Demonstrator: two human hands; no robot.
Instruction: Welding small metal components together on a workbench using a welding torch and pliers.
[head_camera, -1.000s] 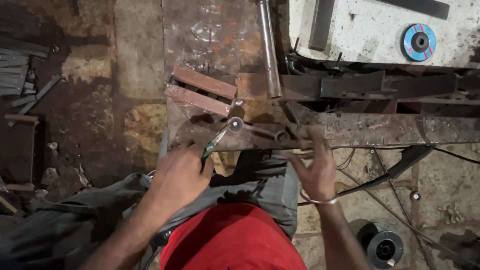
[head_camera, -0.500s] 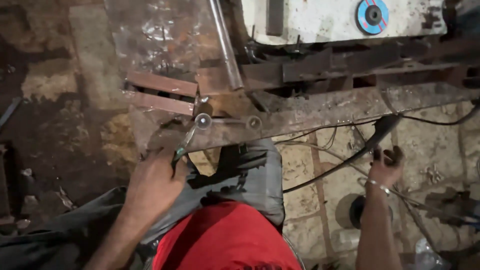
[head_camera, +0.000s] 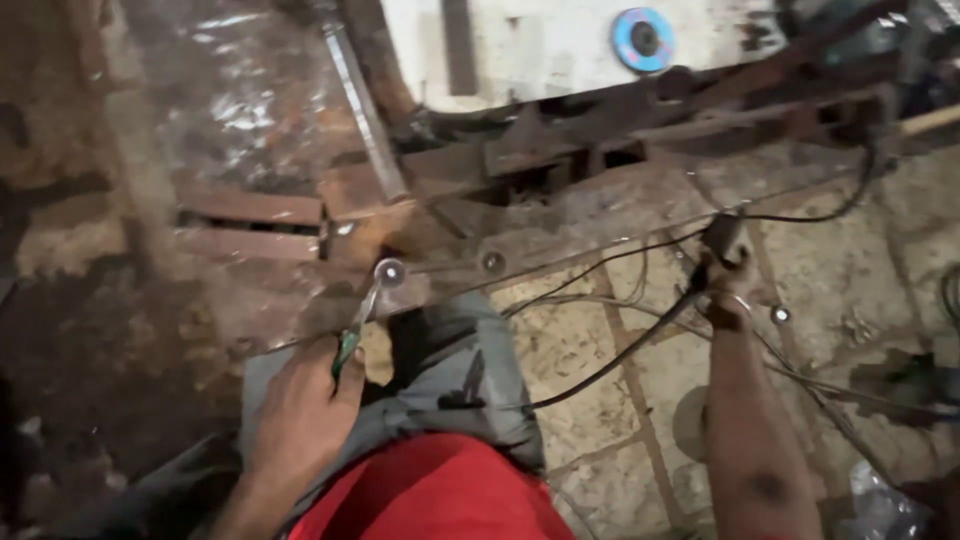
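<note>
While gripping: left hand (head_camera: 300, 415), fingers closed round the green handle of the pliers (head_camera: 358, 325).
Pliers: slanting up and right from the fist, tip touching a round shiny washer (head_camera: 389, 272) on the rusty steel bar (head_camera: 560, 235).
Rusty steel bar: running across the view, rising toward the right, a second bolt head (head_camera: 492, 262) just right of the washer.
Flat rusty strips (head_camera: 250, 225): two, lying side by side left of the washer.
Metal tube (head_camera: 362, 110): slanting up from the bar toward the top edge.
Lap: grey trousers (head_camera: 455, 375) and red shirt (head_camera: 440, 495), low in the middle.
Black cable (head_camera: 610, 365): trailing over the tiled floor (head_camera: 580, 345) up to the right hand.
Right hand (head_camera: 722, 270): well apart from the left, fingers closed on the black cable near a dark plug.
Blue grinding disc (head_camera: 643, 39): on the white surface at the top.
</note>
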